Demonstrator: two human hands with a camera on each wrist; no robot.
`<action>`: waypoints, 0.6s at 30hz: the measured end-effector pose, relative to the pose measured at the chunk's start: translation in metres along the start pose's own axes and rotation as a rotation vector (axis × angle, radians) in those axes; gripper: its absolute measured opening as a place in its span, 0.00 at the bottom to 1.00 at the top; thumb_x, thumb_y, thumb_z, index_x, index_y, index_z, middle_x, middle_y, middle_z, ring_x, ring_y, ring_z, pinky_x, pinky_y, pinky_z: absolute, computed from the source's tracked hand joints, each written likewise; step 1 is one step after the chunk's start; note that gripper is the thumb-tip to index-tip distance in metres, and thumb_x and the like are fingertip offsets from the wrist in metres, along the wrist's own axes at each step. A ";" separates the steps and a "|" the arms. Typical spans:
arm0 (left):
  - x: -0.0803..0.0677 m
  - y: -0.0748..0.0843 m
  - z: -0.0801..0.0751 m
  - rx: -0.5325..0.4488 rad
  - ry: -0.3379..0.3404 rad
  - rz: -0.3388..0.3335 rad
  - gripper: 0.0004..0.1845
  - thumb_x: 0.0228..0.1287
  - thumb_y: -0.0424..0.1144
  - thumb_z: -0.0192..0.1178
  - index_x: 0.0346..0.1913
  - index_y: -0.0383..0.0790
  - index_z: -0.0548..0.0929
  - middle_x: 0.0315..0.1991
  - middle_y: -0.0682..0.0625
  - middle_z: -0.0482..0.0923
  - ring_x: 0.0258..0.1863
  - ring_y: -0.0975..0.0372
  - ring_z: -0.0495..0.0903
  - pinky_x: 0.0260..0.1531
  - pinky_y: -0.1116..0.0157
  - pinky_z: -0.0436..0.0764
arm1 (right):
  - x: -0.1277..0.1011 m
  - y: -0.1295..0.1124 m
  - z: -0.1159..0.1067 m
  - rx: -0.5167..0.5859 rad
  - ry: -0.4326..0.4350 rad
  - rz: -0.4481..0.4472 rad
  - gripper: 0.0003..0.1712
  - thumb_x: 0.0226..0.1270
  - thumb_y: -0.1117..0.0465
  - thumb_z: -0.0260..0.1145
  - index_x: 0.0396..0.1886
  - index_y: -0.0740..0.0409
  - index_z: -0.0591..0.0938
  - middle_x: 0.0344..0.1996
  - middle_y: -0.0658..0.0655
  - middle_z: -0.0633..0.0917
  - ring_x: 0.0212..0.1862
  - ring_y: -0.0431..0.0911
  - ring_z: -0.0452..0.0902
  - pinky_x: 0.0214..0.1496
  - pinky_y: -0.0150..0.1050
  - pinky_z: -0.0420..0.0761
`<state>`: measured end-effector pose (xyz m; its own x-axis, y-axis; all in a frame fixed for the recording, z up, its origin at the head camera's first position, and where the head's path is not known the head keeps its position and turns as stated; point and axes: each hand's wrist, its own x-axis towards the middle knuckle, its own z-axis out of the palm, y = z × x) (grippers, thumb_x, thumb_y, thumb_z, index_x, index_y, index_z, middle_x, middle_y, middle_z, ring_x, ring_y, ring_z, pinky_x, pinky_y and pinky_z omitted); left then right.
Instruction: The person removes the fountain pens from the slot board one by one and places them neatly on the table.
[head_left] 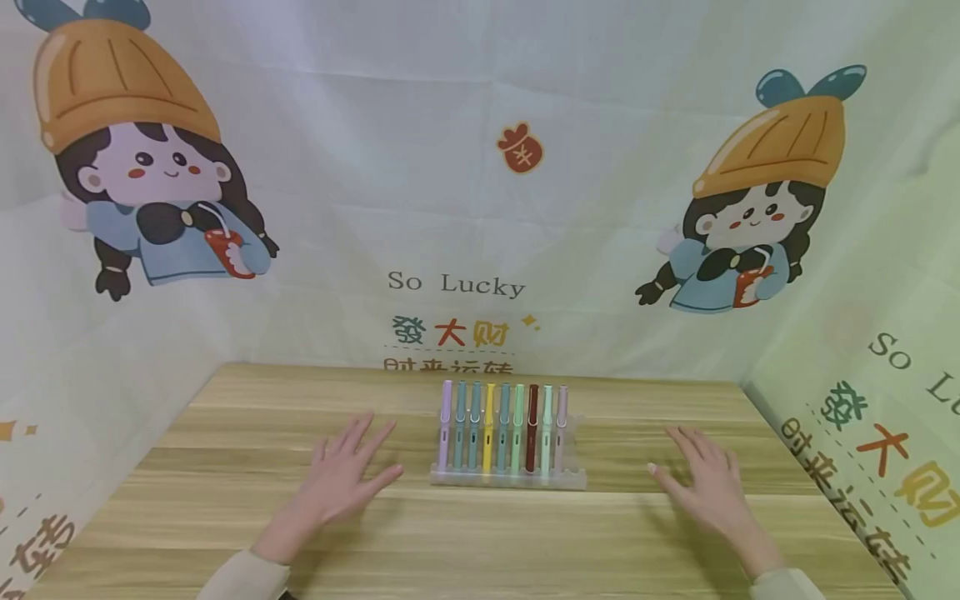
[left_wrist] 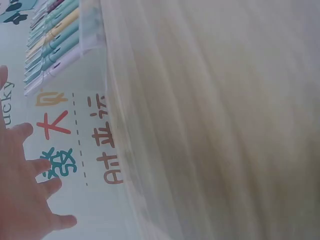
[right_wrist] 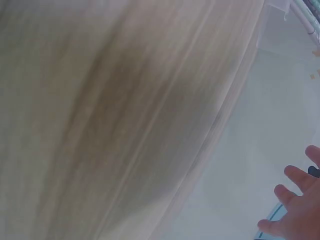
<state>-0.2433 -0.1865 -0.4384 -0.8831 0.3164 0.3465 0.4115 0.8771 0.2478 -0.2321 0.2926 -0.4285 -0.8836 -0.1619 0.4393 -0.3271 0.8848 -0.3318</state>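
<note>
Seen from above: left hand [head_left: 341, 479] lying flat on the wooden tabletop [head_left: 480, 542], fingers straight and spread wide, holding nothing. Right hand [head_left: 708, 483] likewise flat on the far side, fingers spread, holding nothing. Midway between them, touching neither, a clear pen rack [head_left: 507, 477] carrying nine pens [head_left: 503, 427] side by side: lilac, teal, yellow, mint, dark red, pink. Behind, a cartoon-printed backdrop [head_left: 480, 208] reading "So Lucky".
</note>
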 end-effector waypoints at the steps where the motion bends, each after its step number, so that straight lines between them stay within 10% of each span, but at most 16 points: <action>1: 0.000 0.000 0.000 -0.019 0.004 0.000 0.35 0.58 0.61 0.47 0.65 0.47 0.59 0.65 0.41 0.48 0.62 0.45 0.49 0.50 0.37 0.46 | 0.000 -0.001 0.000 0.017 0.024 -0.005 0.35 0.57 0.48 0.60 0.59 0.64 0.65 0.55 0.70 0.65 0.56 0.67 0.54 0.49 0.70 0.43; 12: 0.005 0.008 0.002 -0.574 -0.015 -0.064 0.32 0.57 0.46 0.57 0.61 0.34 0.62 0.56 0.35 0.63 0.52 0.44 0.65 0.48 0.46 0.64 | 0.005 -0.005 0.002 0.439 0.117 0.082 0.26 0.65 0.58 0.54 0.58 0.69 0.64 0.52 0.71 0.69 0.54 0.64 0.59 0.50 0.61 0.58; 18: 0.006 0.016 0.005 -0.840 -0.062 -0.151 0.27 0.57 0.38 0.59 0.58 0.32 0.65 0.54 0.34 0.65 0.51 0.45 0.67 0.47 0.52 0.68 | 0.015 0.033 0.044 0.575 0.192 0.139 0.23 0.66 0.54 0.52 0.58 0.59 0.67 0.47 0.59 0.76 0.49 0.42 0.70 0.46 0.32 0.69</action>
<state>-0.2435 -0.1689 -0.4374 -0.9425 0.2583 0.2120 0.2976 0.3607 0.8839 -0.2705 0.3002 -0.4695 -0.8725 0.0663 0.4842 -0.3886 0.5066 -0.7696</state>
